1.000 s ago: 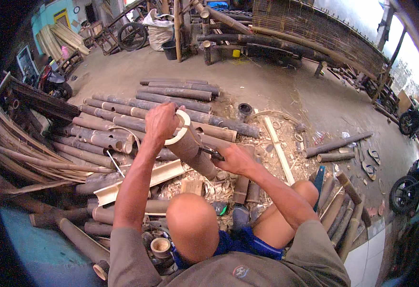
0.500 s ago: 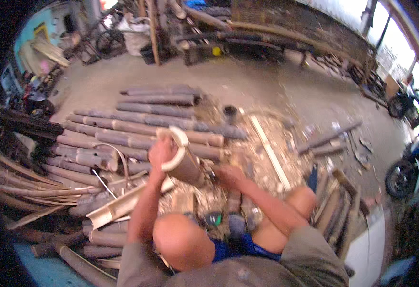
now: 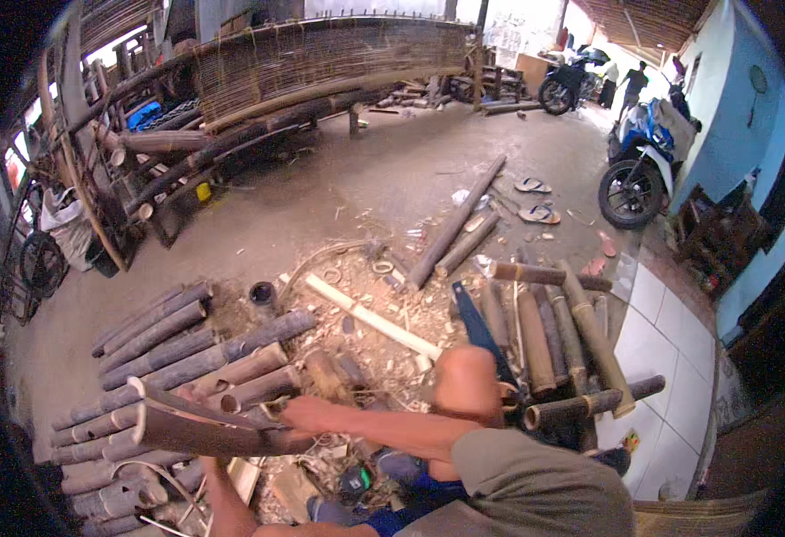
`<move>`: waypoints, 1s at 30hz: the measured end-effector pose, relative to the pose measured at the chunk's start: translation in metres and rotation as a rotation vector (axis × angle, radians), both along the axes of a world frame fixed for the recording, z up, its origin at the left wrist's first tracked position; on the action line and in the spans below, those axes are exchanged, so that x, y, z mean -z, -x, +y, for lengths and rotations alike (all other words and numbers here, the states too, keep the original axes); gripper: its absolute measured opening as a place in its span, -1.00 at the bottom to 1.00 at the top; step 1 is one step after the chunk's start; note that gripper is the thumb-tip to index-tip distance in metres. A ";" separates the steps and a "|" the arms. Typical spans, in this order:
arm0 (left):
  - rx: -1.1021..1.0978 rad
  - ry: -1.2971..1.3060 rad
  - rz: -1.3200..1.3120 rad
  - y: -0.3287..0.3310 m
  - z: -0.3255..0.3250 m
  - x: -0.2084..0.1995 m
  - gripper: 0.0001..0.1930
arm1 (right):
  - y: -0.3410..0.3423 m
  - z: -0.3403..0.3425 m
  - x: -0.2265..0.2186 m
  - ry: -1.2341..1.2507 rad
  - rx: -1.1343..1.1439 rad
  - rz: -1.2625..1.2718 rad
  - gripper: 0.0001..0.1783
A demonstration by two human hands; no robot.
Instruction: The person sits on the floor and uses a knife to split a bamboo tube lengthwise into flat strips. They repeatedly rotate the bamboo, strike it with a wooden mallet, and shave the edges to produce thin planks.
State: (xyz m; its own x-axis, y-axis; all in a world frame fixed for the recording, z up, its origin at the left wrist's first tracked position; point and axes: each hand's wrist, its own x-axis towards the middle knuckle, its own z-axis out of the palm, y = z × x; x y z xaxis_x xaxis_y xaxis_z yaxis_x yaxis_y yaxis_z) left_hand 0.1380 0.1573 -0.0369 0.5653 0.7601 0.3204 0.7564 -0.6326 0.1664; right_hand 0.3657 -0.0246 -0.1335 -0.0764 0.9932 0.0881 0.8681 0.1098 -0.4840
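A split length of bamboo (image 3: 218, 430) lies across in front of me at the lower left, its pale cut end toward the left. My left hand (image 3: 197, 398) is closed on it, partly hidden behind its upper edge, with the forearm coming up from below. My right hand (image 3: 307, 415) is at its right end, fingers curled; what they grip there is too blurred to make out. Below lie a pale split bamboo strip (image 3: 242, 483) and a black and green round-cornered object (image 3: 355, 481) near my feet.
Dark bamboo poles (image 3: 178, 367) lie stacked at left. Wood chips, a pale strip (image 3: 370, 318) and a black cup (image 3: 263, 293) are ahead. A hand saw (image 3: 480, 322) stands beside my knee, near cut bamboo pieces (image 3: 536, 340). Sandals (image 3: 538, 215) and a motorcycle (image 3: 639, 170) are farther right.
The view has swung right. The bamboo has gone from tilted with its open end up to lying nearly level, pointing left. Both hands have stayed with it.
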 end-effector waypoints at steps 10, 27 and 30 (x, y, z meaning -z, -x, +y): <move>-0.037 -0.032 -0.064 0.013 0.028 -0.035 -0.62 | 0.021 -0.025 -0.171 -0.125 -0.100 0.143 -0.54; -0.051 -0.022 -0.020 0.006 0.022 0.004 -0.59 | 0.032 -0.034 -0.077 0.040 0.020 0.084 -0.52; -0.009 -0.008 -0.033 -0.016 0.019 0.019 -0.58 | 0.028 -0.031 0.017 0.055 0.082 0.069 -0.51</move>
State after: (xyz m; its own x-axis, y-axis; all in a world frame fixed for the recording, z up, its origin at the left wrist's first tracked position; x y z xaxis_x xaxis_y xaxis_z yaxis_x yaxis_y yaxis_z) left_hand 0.1545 0.1759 -0.0557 0.5477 0.7622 0.3450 0.7559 -0.6276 0.1864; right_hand 0.3374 -0.0559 -0.1509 0.0095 0.9993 0.0360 0.8373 0.0118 -0.5466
